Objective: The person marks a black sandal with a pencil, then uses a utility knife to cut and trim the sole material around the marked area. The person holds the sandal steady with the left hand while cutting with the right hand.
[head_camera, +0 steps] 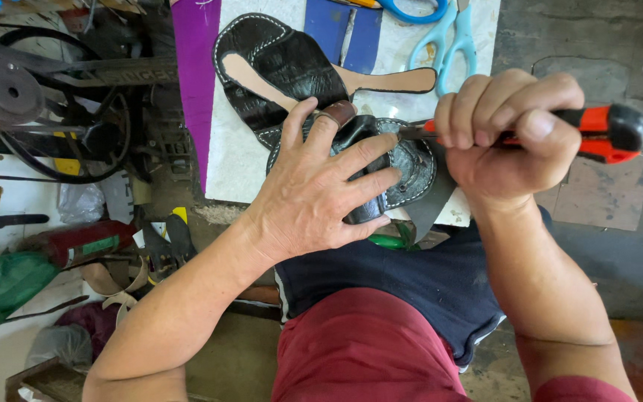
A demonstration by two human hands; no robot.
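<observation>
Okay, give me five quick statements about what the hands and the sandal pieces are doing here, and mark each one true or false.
1. The left hand lies flat on a black sandal piece. True.
2. The right hand grips a pair of scissors. False: it grips a red and black utility knife; the light blue scissors lie untouched on the white board.
3. A second black sandal piece lies further up the board. True.
4. The knife's tip points at the purple sheet. False: it meets the held sandal piece.
5. A brown band sits on the left forefinger. True.
</observation>
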